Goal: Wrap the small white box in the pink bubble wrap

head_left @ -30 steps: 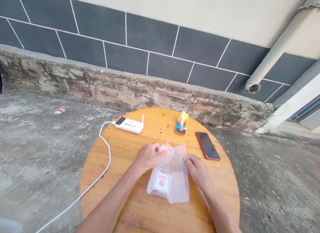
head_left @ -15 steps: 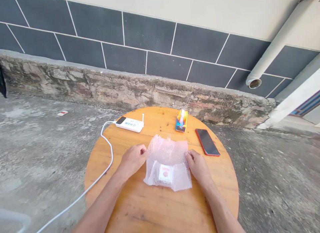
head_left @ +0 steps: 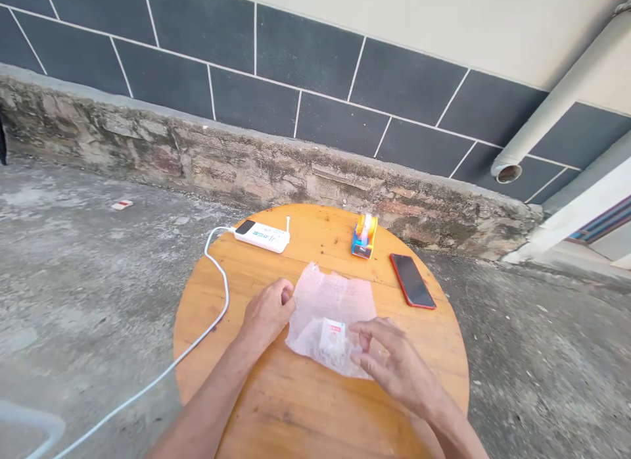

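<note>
"Small box point(head_left: 334, 336) on or just under the bubble wrap point(head_left: 338, 294), too hazy to tell which, near the middle of the table point(head_left: 296, 413): any hold on it?"

"None visible. Right hand point(head_left: 396, 357) over the wrap, just beside the box, thumb and forefinger parted, nothing between them. Left hand point(head_left: 266, 312) loosely curled at the wrap's left edge; impossible to tell whether pinching it or only resting there."

"And how to handle it?"

"Probably light and fairly stiff, to judge by the squared shape; perhaps fragile, given the wrap. Around it, soft, thin sheet, likely to crumple or slide. Best taken by two opposite sides, without pressing on the printed top."

"Farther out?"

"Beyond the wrap, a tape dispenser point(head_left: 363, 237); right of that and nearer, a phone point(head_left: 413, 281), red-edged, screen up. At far left, a white device point(head_left: 262, 237) with a pale cable point(head_left: 227, 294). Past the table, concrete ground point(head_left: 98, 301)."
</note>
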Action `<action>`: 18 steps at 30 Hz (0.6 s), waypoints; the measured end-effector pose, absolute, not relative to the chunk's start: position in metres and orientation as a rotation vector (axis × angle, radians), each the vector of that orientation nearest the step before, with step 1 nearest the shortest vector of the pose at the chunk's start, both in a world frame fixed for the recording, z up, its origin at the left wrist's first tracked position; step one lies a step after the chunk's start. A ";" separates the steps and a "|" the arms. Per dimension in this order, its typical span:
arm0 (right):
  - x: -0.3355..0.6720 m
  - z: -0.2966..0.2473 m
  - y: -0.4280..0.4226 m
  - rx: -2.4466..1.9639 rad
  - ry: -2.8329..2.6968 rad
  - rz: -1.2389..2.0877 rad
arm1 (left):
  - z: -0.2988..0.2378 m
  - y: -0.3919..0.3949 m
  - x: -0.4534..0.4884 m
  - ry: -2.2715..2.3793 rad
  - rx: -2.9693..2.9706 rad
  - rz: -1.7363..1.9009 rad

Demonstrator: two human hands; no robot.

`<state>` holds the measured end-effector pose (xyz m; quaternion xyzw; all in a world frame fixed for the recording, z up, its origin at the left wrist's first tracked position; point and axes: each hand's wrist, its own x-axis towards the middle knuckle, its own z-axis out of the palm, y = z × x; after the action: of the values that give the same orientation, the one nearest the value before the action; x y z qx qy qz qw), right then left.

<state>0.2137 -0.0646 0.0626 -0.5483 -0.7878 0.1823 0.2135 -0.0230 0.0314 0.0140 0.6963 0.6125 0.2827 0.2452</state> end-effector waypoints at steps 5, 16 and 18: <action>0.197 0.059 -0.102 -1.289 -2.331 0.664 | 0.048 0.004 -0.023 1.416 2.119 0.970; 0.196 0.038 -0.123 -1.395 -2.162 0.657 | 0.032 -0.028 -0.035 1.126 2.467 0.664; 0.203 0.041 -0.113 -1.433 -2.045 0.531 | 0.021 -0.027 -0.040 1.140 2.446 0.678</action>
<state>0.2028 -0.1128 0.0411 -0.5371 -0.7666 0.1991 0.2902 -0.0397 -0.0271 0.0212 0.8649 0.4030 0.2398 0.1789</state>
